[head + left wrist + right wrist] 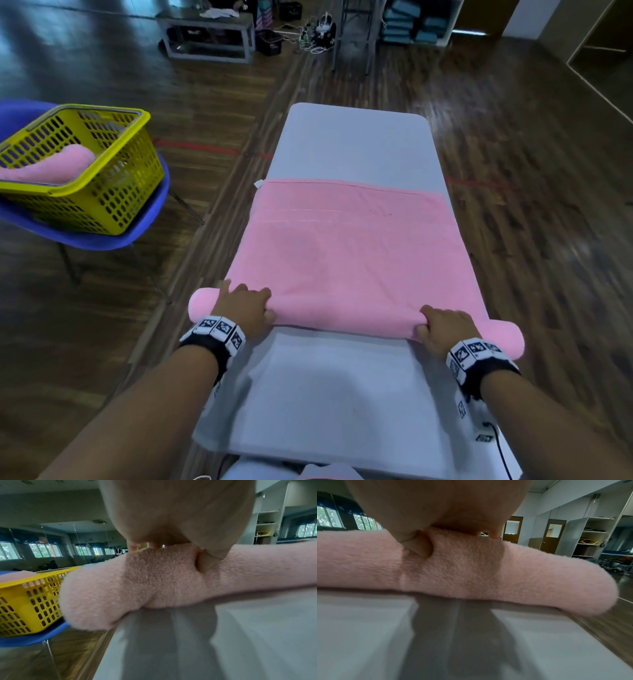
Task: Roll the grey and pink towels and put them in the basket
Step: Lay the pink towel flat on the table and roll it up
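Now both hands are clamped on the rolled near end of the pink towel [349,246]. The left hand [245,305] sits over the roll near its left end, fingers draped across the top and thumb tucked in against the near side; from the left wrist view the thumb [208,559] dents the terry while the fingertips [133,547] peek over the far side of the roll. The right hand [445,329] grips the same roll near its right end in the same way, with its thumb [418,545] pressed into the nap. Each end of the roll sticks out past its hand and overhangs the side edge of the grey tabletop [356,137]. Beyond the hands, the unrolled part of the towel lies flat and smooth, spread across the width of the tabletop, with its far hem lying about midway along the surface and a small white tag [258,184] at the far left corner. Bare grey surface shows both beyond the hem and between the roll and the person. Well to the left, apart from the tabletop, a yellow basket [113,192] rests on a blue chair [150,219], and inside it lies another pink towel [58,166]. Dark wooden floor [534,219] surrounds everything.
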Tool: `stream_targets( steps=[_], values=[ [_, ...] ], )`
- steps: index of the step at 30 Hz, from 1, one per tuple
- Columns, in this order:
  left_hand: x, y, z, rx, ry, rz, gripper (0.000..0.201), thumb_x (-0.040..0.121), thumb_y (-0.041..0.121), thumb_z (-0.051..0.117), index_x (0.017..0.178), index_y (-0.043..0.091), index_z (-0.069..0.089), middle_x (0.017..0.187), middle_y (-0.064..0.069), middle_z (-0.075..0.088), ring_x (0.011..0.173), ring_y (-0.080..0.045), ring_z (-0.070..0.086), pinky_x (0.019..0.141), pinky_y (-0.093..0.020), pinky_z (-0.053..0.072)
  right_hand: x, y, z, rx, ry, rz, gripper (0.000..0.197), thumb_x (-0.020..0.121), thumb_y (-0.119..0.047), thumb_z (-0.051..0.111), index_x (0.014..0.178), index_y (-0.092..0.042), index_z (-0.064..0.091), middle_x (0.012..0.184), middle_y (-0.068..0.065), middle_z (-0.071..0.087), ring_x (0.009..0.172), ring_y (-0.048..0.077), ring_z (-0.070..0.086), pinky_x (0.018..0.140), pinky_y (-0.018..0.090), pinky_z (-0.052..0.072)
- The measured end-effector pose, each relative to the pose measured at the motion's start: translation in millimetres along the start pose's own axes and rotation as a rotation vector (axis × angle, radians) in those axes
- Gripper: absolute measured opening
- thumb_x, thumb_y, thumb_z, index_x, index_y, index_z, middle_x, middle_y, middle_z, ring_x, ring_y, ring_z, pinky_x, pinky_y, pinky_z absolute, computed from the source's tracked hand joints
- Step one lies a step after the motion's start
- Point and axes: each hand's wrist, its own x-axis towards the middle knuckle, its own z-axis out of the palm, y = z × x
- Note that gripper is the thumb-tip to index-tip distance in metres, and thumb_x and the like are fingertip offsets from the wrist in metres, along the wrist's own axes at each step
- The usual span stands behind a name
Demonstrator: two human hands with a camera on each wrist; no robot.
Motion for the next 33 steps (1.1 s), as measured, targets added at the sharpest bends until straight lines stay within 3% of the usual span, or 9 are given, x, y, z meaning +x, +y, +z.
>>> stream_targets(
  steps=[3,7,11,14,21,23,26,29,33],
  values=[
    [10,0,-11,-0.019,0.025,-0.034,0.042,0.083,0.041,0.044,0.124,0.029,0.043,0.104,-0.004,0.066,0.109,-0.026,0.055,0.107,-0.05,0.023,10,-1,-9,0.01,0.027,0.046,0.022,0.085,-0.036,0.045,0.103,-0.024,0.048,0.097,0.005,0.068,0.077,0.026,0.057,0.068,0.031,0.038],
    [1,1,5,0.104,0.24,0.038,0.043,0.089,0.025,0.047,0.132,0.028,0.045,0.12,-0.002,0.059,0.113,-0.029,0.051,0.107,-0.048,0.027,-1,-1,5,0.047,0.3,-0.047,0.025,0.083,-0.028,0.066,0.104,-0.017,0.063,0.099,0.01,0.063,0.081,0.033,0.06,0.072,0.036,0.047],
    [-17,9,34,0.056,0.123,0.012,0.058,0.083,0.037,0.049,0.139,0.029,0.038,0.138,0.003,0.049,0.126,-0.027,0.041,0.111,-0.054,0.02,-20,-9,39,0.096,0.239,-0.023,0.05,0.086,-0.04,0.061,0.129,-0.014,0.057,0.126,0.009,0.059,0.113,0.032,0.055,0.102,0.046,0.038],
    [-15,10,33,0.047,0.062,-0.002,0.067,0.083,0.041,0.05,0.146,0.03,0.029,0.148,0.005,0.039,0.135,-0.024,0.033,0.113,-0.056,0.013,-22,-8,42,0.067,0.184,-0.026,0.064,0.081,-0.042,0.061,0.139,-0.016,0.047,0.138,0.005,0.051,0.126,0.027,0.046,0.111,0.046,0.028],
    [19,4,-18,0.029,-0.049,-0.038,0.028,0.086,0.042,0.043,0.11,0.029,0.052,0.105,-0.003,0.065,0.115,-0.025,0.05,0.112,-0.054,0.017,19,0,-12,0.019,-0.053,0.005,0.033,0.087,-0.043,0.044,0.114,-0.026,0.047,0.103,0.003,0.066,0.086,0.026,0.059,0.075,0.032,0.041],
    [26,3,-27,-0.049,-0.094,-0.087,0.035,0.086,0.041,0.042,0.119,0.034,0.049,0.108,-0.005,0.066,0.113,-0.025,0.054,0.108,-0.05,0.022,24,0,-22,0.076,-0.143,0.041,0.029,0.085,-0.043,0.045,0.11,-0.027,0.046,0.099,0.007,0.067,0.079,0.027,0.055,0.07,0.031,0.039],
    [22,0,-21,-0.001,0.065,-0.081,0.047,0.091,0.035,0.044,0.137,0.035,0.036,0.125,-0.003,0.058,0.119,-0.028,0.05,0.106,-0.049,0.028,17,3,-16,0.083,0.071,0.024,0.041,0.086,-0.036,0.054,0.125,-0.023,0.048,0.113,0.009,0.063,0.095,0.031,0.058,0.079,0.035,0.045],
    [1,4,8,0.104,0.237,0.012,0.041,0.088,0.025,0.053,0.129,0.028,0.051,0.123,-0.002,0.059,0.113,-0.03,0.052,0.105,-0.051,0.029,-4,-1,12,0.105,0.337,-0.065,0.038,0.082,-0.018,0.065,0.119,-0.009,0.061,0.112,0.016,0.062,0.098,0.039,0.06,0.084,0.047,0.049],
    [-23,13,40,0.059,0.145,-0.003,0.066,0.075,0.035,0.064,0.138,0.021,0.048,0.137,-0.003,0.053,0.128,-0.03,0.045,0.107,-0.061,0.026,-31,-14,53,0.04,0.306,-0.02,0.065,0.076,-0.034,0.071,0.133,-0.01,0.053,0.134,0.015,0.054,0.124,0.038,0.051,0.104,0.053,0.036]
  ],
)
